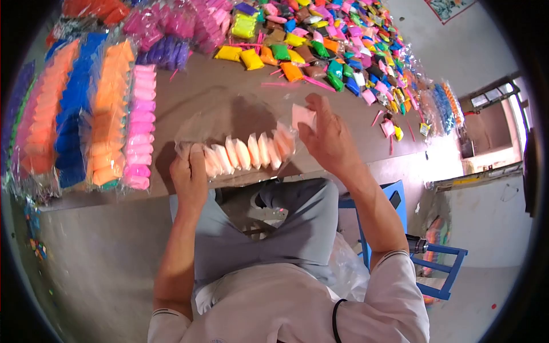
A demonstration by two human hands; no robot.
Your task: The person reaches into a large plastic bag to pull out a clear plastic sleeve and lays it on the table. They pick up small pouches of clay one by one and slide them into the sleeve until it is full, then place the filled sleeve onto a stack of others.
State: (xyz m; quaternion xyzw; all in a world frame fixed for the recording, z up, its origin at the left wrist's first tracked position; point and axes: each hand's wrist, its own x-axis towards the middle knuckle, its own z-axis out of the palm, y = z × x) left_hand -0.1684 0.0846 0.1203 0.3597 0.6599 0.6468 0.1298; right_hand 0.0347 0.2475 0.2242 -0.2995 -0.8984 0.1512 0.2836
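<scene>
Left hand [191,174]: grip clamped on clear packet sleeve [245,154]. Right hand [330,140]: grip clamped on pink packet [302,116]. Packets likely light, soft, slippery; hold by edges

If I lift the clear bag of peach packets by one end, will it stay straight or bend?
The bag would probably sag between its packets, which sit in a row in thin, crinkled film. The glossy surface may make it slightly slippery.

brown table [229,86] bearing a heap of coloured packets [343,34] and bagged rows [103,108].
</scene>
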